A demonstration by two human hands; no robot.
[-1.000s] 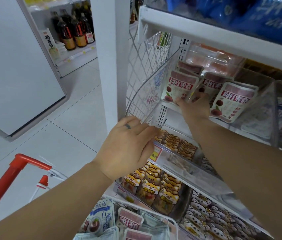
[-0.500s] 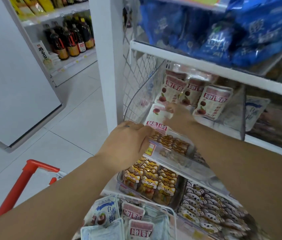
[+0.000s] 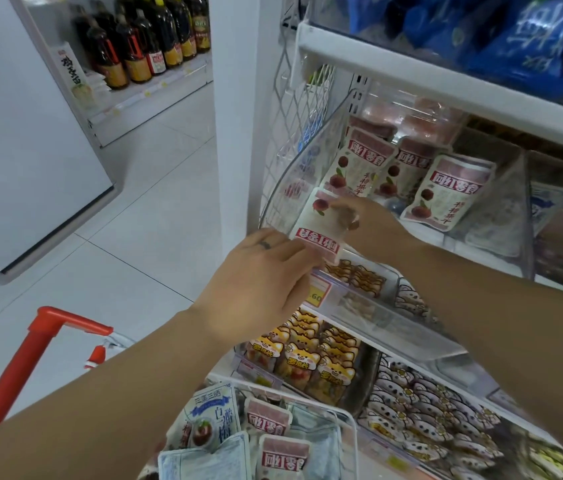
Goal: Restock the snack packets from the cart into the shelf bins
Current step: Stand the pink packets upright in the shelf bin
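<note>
A white snack packet (image 3: 318, 226) with red label and cherry print lies upside down at the front lip of the clear shelf bin (image 3: 294, 188). My right hand (image 3: 363, 220) pinches its upper edge. My left hand (image 3: 262, 282) grips its lower, labelled end. Three matching packets (image 3: 446, 192) lean inside the bin behind it. More packets (image 3: 266, 420) of the same kind lie in the white wire cart basket (image 3: 349, 420) at the bottom.
A red cart handle (image 3: 65, 320) stands lower left over the tiled floor. Bins of cartoon-print snacks (image 3: 311, 355) fill the shelves below. Blue bags (image 3: 515, 39) sit on the shelf above. Bottles (image 3: 141, 39) line a far shelf.
My right hand drew one packet from the row in the bin toward the front lip. My left hand left the bin edge and took hold of the packet's lower end.
</note>
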